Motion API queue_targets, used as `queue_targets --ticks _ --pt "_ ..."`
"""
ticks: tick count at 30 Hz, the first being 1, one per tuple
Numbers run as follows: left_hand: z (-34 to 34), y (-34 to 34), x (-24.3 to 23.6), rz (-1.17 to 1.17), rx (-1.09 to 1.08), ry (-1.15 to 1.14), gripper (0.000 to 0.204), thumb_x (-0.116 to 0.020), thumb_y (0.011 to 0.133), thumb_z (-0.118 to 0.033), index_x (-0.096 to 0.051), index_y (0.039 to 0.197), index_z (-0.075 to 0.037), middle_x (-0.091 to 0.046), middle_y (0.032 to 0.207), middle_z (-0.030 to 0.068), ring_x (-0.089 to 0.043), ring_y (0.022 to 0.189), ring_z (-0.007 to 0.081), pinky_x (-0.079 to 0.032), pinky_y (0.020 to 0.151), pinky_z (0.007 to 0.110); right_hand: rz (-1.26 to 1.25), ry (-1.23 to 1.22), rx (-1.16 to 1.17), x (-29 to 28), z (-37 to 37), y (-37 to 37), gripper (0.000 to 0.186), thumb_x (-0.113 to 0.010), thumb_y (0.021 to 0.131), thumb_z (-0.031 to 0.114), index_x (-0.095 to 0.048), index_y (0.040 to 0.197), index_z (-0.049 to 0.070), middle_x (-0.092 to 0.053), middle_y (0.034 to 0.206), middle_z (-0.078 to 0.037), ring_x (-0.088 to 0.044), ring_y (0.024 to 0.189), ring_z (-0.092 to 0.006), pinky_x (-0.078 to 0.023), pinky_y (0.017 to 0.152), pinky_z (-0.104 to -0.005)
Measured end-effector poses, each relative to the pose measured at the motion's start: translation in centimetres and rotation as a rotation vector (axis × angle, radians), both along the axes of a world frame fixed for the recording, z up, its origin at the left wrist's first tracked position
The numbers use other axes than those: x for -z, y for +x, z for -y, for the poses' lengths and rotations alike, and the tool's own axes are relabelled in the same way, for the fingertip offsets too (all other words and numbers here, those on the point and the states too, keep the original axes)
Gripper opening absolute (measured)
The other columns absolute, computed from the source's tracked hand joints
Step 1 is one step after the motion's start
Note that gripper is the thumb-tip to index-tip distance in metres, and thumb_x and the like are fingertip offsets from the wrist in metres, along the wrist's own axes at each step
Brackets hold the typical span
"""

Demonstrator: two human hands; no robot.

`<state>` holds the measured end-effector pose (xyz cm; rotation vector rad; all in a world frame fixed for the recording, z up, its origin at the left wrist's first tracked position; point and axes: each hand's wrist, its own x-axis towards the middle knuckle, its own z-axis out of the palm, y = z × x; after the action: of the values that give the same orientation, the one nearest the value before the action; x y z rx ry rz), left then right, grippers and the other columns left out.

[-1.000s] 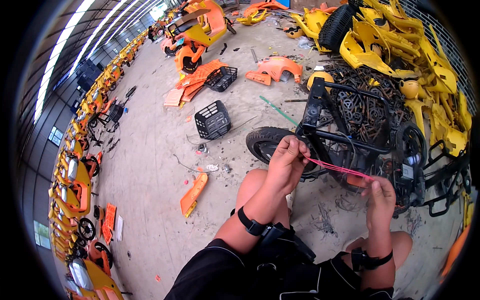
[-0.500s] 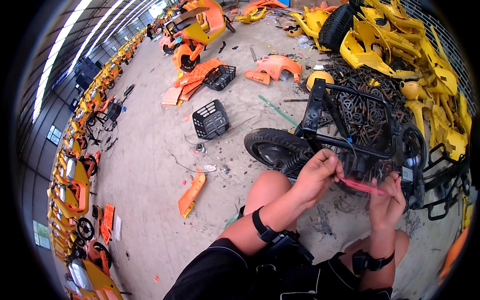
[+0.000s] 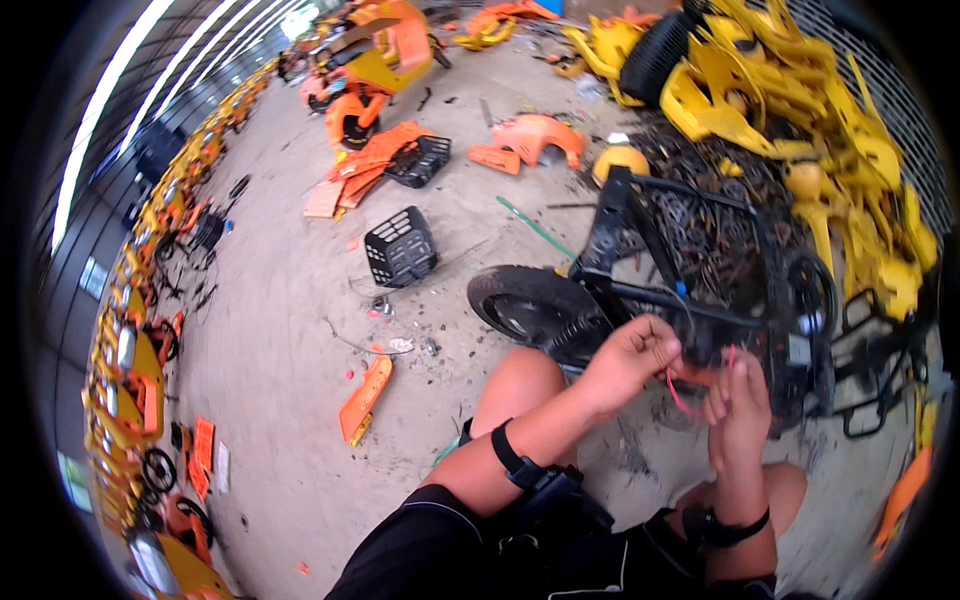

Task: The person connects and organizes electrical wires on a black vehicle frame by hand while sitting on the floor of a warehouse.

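Note:
A thin pink-red strand (image 3: 684, 404), like a cord or plastic strip, hangs in a loop between my hands. My left hand (image 3: 634, 362) pinches one end between thumb and fingers. Close to it on the right, my right hand (image 3: 738, 404) is closed on the other end, with a short piece sticking up past the fingertips. Both hands are in front of a stripped black scooter frame (image 3: 655, 296), whose rear wheel (image 3: 530, 305) with a black tyre points left. Motion blur softens the right fingers and the parts behind them.
Black racks (image 3: 868, 350) stand at the right, near piled yellow body panels (image 3: 715, 100). Dark metal parts (image 3: 715, 235) lie heaped beyond the frame. Left on the concrete are a black crate (image 3: 400, 248), an orange panel (image 3: 367, 400) and orange fairings (image 3: 540, 138). Scooters (image 3: 130, 370) line the far left.
The pink strand went from stretched nearly straight to slack and looped. My right hand rose and turned, moving nearer my left. The whole view shifted slightly.

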<state>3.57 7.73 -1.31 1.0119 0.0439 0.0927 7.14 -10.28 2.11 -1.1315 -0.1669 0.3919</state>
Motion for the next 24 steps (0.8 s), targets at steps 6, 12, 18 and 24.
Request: queue_targets --ticks 6,12,18,24 --pt "-0.4 -1.1 0.0 0.007 -0.135 0.195 0.007 -0.067 0.091 -0.008 -0.064 0.094 -0.002 -0.067 0.089 0.0067 -0.062 0.082 0.014 -0.05 0.075 0.028 0.263 -0.191 0.001 1.4 -1.1 -1.1 0.02 -0.055 0.101 0.016 -0.06 0.117 0.005 -0.054 0.083 0.004 -0.045 0.065 -0.0027 -0.038 0.057 -0.0192" --pt "-0.1 -1.4 -0.1 0.008 -0.114 0.075 0.011 -0.072 0.088 -0.008 -0.066 0.094 0.0 -0.065 0.089 0.005 -0.058 0.078 0.012 -0.049 0.074 0.026 0.479 -0.291 0.043 1.5 -1.4 -1.5 0.018 -0.063 0.095 0.009 -0.064 0.111 0.001 -0.068 0.096 -0.009 -0.062 0.082 -0.0134 -0.051 0.074 -0.0272" --pt "0.2 -1.4 -0.3 -0.001 -0.099 0.048 0.013 -0.071 0.088 -0.007 -0.067 0.096 0.002 -0.066 0.091 0.0077 -0.059 0.077 0.0139 -0.05 0.071 0.027 0.59 -0.346 0.076 1.5 -1.6 -1.5 0.018 -0.064 0.093 0.008 -0.065 0.11 0.002 -0.07 0.096 -0.012 -0.068 0.084 -0.0192 -0.053 0.074 -0.0299" --pt "0.4 -1.3 -0.8 -0.086 -0.081 0.046 0.017 -0.071 0.089 -0.009 -0.068 0.1 0.004 -0.067 0.09 0.0081 -0.06 0.076 0.0139 -0.052 0.072 0.028 0.746 -0.456 0.089 1.2 -1.1 -1.2 0.016 -0.066 0.091 0.008 -0.066 0.106 0.002 -0.07 0.096 -0.012 -0.07 0.083 -0.0248 -0.054 0.073 -0.0315"
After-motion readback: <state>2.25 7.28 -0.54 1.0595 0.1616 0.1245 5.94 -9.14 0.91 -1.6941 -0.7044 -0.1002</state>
